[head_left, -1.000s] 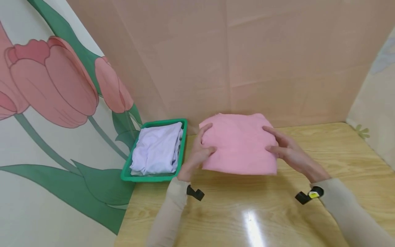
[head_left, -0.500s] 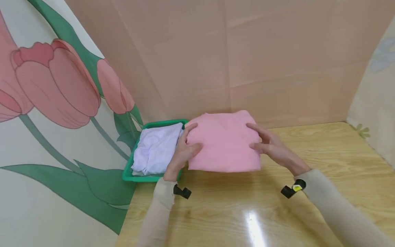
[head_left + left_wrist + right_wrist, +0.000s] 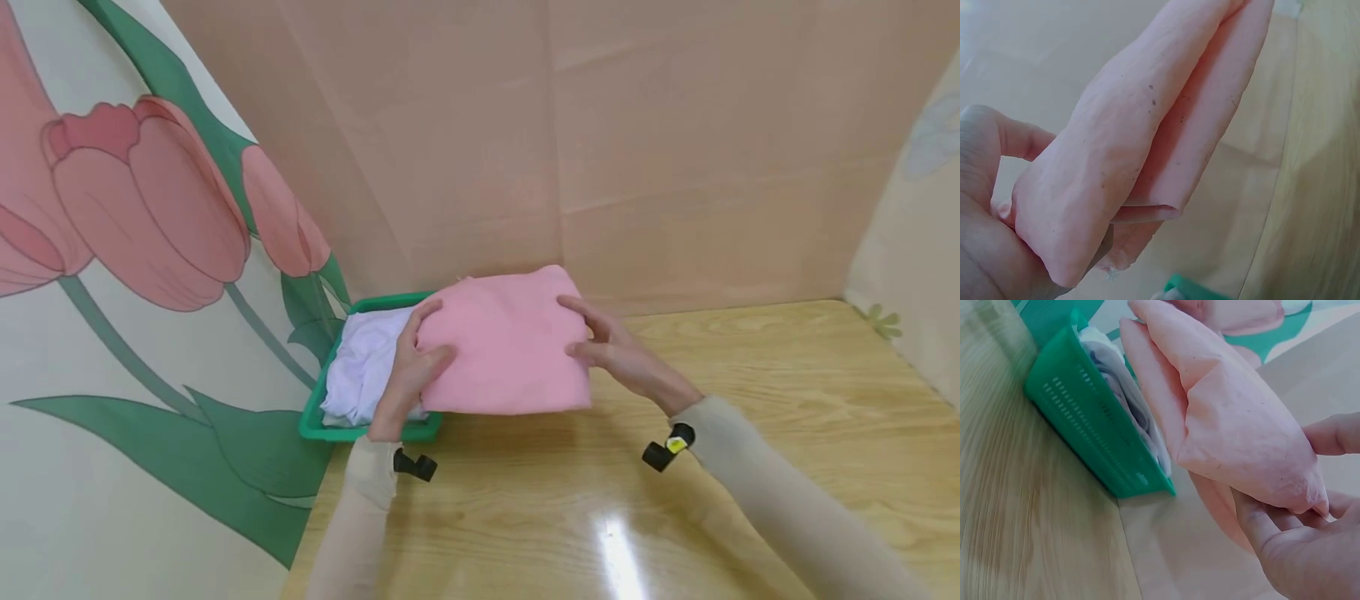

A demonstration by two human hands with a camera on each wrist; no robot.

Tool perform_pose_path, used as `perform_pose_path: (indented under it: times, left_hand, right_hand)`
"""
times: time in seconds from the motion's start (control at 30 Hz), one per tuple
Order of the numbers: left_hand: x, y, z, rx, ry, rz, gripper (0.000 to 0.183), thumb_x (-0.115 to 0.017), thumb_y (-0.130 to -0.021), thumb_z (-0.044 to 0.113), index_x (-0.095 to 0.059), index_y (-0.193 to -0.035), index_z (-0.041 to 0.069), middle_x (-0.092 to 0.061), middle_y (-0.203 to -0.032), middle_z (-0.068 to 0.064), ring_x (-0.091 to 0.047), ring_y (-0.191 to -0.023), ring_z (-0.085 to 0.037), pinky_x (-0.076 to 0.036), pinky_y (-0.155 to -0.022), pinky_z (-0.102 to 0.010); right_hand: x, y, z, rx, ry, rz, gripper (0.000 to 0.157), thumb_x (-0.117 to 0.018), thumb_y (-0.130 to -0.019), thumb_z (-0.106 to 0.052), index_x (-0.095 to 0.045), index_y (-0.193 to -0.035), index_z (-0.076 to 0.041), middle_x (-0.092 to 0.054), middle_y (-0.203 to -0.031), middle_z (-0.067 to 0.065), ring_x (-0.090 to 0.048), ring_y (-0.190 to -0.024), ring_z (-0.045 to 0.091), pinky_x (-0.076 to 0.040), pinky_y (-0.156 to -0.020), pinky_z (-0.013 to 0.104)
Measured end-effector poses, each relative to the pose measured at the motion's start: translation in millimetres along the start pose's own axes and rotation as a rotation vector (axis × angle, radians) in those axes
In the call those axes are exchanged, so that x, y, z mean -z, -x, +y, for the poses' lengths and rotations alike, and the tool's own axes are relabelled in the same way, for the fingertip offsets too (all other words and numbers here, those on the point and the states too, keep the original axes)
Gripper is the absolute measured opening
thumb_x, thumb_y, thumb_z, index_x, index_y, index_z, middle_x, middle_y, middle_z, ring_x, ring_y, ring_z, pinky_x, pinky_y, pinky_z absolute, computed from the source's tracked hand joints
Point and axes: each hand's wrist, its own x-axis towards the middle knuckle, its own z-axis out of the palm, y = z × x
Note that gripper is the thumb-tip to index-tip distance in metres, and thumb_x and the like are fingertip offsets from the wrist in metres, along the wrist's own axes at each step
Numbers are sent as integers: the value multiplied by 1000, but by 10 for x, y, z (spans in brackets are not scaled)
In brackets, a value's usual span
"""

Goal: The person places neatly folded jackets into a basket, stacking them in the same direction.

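A folded pink cloth (image 3: 502,350), likely a garment, is held up above the table between both hands. The left hand (image 3: 408,367) grips its left edge, thumb on the near face. On the opposite edge the right hand (image 3: 618,354) pinches it between thumb and fingers. In the left wrist view the folded layers (image 3: 1110,144) show from the side; the right wrist view shows the bundle (image 3: 1241,431) with fingers beneath it. Just left of the cloth, and partly hidden by it, is a green basket (image 3: 315,421) with folded lavender-white clothing (image 3: 363,358) inside.
The basket stands on a wooden table (image 3: 525,517) by the back left corner. A tulip-painted wall (image 3: 150,375) rises at the left. Brown sheeting (image 3: 600,150) covers the back, and a pale wall (image 3: 915,267) bounds the right.
Both hands have carried the pink cloth leftward toward the basket, and it now covers the basket's right part from the head view. The grip looks the same.
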Motion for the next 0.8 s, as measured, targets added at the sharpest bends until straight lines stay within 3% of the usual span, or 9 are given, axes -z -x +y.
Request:
perform_pose_path:
  times: [0.3, 0.6, 0.8]
  left_hand:
    - [312, 4, 0, 21, -40, 49, 78, -70, -84, -8, -54, -154, 23, -49, -157, -5, -49, -130, -29, -44, -105, -45]
    - [639, -55, 5, 54, -113, 83, 72, -70, -88, -3, -53, -155, 19, -44, -162, -7, -38, -141, -32, -34, -117, -57]
    - [844, -86, 27, 85, -133, 137, 70, -68, -88, -4, -55, -154, 16, -47, -161, -9, -43, -137, -31, -37, -113, -48]
  right_hand:
    - [-249, -239, -8, 0, -6, -37, 81, -63, -102, -5, -25, -171, -23, -11, -178, 6, -51, -135, 35, -57, -97, 33]
    - [-466, -478, -50, -1, -28, -44, 82, -62, -99, 0, -28, -170, -25, -17, -176, 8, -57, -121, 31, -57, -89, 32]
    - [-614, -636, -73, -18, -57, -60, 84, -62, -98, -1, -28, -170, -25, -16, -177, 7, -57, -113, 28, -54, -85, 30]
